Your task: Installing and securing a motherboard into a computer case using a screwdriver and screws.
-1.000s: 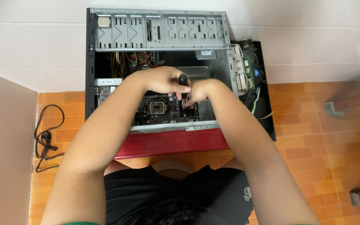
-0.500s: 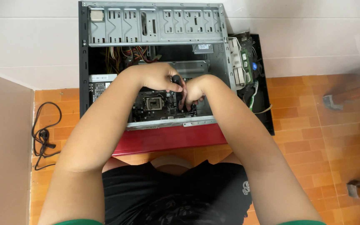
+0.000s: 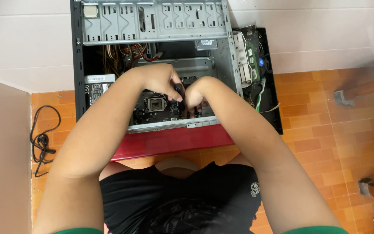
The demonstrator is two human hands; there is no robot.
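Note:
An open desktop computer case lies on its side before me, on a red stand. Inside it sits a dark motherboard with a square processor socket. My left hand reaches into the case and grips the black handle of a screwdriver, held upright over the board. My right hand is right beside it, its fingers curled around the lower part of the screwdriver near the board. The tip is hidden by my fingers.
A power supply with coloured wires sits at the case's left. Green circuit boards and a black panel lie to the right. A black cable coils on the orange tile floor at left.
The view has shifted slightly, so the case sits a little higher in frame. Both hands stay on the screwdriver over the motherboard, with only small movement.

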